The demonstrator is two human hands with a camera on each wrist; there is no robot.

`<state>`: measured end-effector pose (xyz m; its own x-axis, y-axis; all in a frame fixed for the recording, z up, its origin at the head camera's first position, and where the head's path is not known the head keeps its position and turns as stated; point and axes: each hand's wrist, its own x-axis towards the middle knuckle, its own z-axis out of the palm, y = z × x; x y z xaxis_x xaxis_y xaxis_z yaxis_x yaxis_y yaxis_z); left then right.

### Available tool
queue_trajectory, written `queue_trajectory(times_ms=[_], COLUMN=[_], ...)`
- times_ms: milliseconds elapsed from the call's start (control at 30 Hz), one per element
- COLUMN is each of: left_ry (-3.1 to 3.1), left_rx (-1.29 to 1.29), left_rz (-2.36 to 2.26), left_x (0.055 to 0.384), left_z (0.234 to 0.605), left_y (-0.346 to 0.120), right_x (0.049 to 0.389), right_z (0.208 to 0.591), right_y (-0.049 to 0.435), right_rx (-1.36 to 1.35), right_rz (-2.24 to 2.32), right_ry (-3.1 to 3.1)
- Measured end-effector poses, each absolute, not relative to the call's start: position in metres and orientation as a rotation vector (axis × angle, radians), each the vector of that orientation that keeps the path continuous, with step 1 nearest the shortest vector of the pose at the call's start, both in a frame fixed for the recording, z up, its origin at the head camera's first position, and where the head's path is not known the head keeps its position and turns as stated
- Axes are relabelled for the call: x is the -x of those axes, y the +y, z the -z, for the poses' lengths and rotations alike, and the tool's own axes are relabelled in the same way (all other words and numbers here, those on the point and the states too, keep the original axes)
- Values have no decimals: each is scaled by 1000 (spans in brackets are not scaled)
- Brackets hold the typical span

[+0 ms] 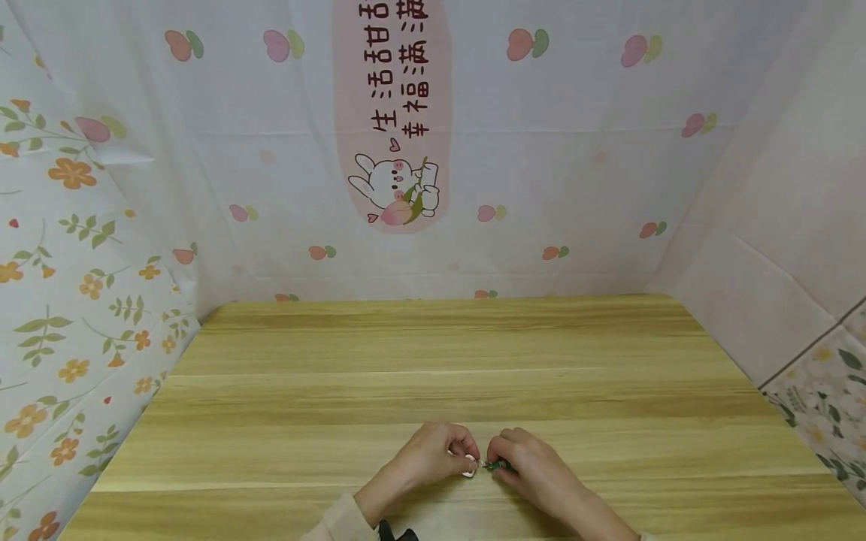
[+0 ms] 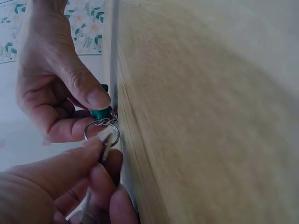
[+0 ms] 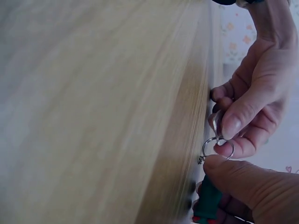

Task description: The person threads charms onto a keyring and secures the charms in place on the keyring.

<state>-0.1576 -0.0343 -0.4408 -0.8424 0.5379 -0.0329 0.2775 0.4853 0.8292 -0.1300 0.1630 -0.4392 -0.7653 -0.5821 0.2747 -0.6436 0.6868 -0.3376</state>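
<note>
Near the front of the table, my left hand and right hand meet almost fingertip to fingertip. The right hand grips a green keychain charm with a bit of red at its lower end, mostly hidden by the fingers. A short chain joins the charm to a silver split ring, which stands between the hands. Between thumb and fingers my left hand pinches a thin, shiny, silver-white piece, rounded in outline. Its tip overlaps the ring in the left wrist view; I cannot tell whether it is threaded on.
A wood-grain table spreads under and beyond the hands. Patterned cloth hangs behind it, with floral sheets on the left side. A black device sits by the left wrist at the front edge.
</note>
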Motion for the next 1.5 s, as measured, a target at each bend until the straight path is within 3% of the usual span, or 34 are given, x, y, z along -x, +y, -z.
queue_trajectory(times_ms=[1500], left_ry=[2973], left_rx=[-660], left_rz=[-665], left_x=[141], left_z=[433], left_y=[-44], right_x=[125], right_z=[442], right_y=[161], right_rx=[-911], right_rz=[-617], right_ry=[-2736])
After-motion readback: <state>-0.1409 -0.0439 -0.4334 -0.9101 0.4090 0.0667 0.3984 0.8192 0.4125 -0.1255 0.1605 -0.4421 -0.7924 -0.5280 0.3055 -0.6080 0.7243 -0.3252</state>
